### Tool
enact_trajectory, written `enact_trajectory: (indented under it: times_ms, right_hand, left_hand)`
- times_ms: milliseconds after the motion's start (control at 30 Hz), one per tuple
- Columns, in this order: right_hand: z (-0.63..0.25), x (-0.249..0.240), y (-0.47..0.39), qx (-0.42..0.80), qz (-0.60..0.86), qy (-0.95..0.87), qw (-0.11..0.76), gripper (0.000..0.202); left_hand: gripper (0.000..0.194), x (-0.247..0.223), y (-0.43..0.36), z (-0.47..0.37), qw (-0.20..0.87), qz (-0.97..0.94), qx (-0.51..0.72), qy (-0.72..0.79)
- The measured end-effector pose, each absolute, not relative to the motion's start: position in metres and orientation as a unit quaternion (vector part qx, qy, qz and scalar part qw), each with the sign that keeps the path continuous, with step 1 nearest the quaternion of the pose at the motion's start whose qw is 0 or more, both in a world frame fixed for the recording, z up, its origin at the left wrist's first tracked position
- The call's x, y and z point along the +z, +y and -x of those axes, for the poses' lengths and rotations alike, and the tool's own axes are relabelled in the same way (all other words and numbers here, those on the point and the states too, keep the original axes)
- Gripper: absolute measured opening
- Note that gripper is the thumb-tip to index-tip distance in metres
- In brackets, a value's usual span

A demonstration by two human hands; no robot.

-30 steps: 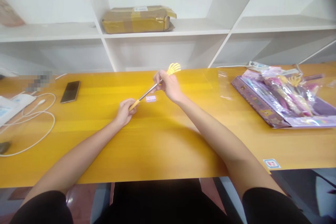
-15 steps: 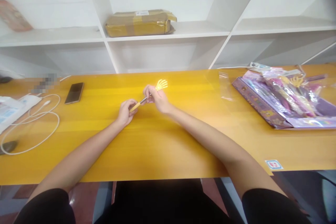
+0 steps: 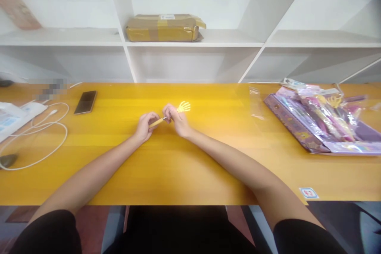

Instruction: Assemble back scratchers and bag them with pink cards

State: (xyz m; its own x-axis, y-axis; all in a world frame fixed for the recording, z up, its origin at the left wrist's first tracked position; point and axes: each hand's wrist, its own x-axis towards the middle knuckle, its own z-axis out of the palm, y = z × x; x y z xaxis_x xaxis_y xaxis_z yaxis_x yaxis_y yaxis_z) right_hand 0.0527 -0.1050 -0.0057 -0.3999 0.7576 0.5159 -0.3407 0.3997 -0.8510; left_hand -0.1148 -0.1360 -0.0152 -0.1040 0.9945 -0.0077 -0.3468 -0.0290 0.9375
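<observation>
A yellow back scratcher [image 3: 156, 122] with a thin metal shaft is held between my two hands over the middle of the table. My left hand [image 3: 147, 126] is closed around the end of its yellow handle. Closer to the claw, my right hand [image 3: 176, 120] pinches the shaft. The hand-shaped yellow claw [image 3: 184, 106] sticks out past my right fingers, pointing to the right. My fingers cover part of the metal shaft, and a short silver piece shows between the hands.
On the right lies a purple box [image 3: 300, 131] heaped with plastic-wrapped items, beside a clear plastic bag [image 3: 256, 103]. A phone [image 3: 85, 102], a white cable [image 3: 64, 139] and a dark mouse [image 3: 8, 160] are left. A taped carton [image 3: 163, 27] sits on the white shelf.
The back scratcher lies at a flatter angle, and less of its metal shaft shows between my hands. My right hand is slightly lower in view. The camera view has shifted a little.
</observation>
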Motion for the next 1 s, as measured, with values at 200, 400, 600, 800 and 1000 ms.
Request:
enact_trajectory:
  times_ms: [200,400,600,800,1000]
  right_hand:
    - [-0.051,-0.014,-0.105,0.537,0.149,-0.641,0.528,0.062]
    - [-0.05,-0.014,-0.11,0.545,0.153,-0.637,0.523,0.061]
    - [-0.049,-0.013,-0.113,0.552,0.164,-0.634,0.517,0.063]
    - [-0.056,-0.019,-0.108,0.535,0.18,-0.645,0.515,0.063]
    - [-0.061,-0.038,-0.087,0.567,0.294,-0.556,0.532,0.068]
  left_hand:
    - [0.017,-0.014,-0.137,0.116,0.556,-0.391,0.593,0.431]
    - [0.017,-0.016,-0.136,0.115,0.556,-0.401,0.586,0.431]
    - [0.018,-0.016,-0.137,0.117,0.563,-0.401,0.582,0.428]
    - [0.017,-0.018,-0.137,0.118,0.57,-0.421,0.559,0.431]
    - [0.029,-0.03,-0.137,0.116,0.54,-0.532,0.463,0.46]
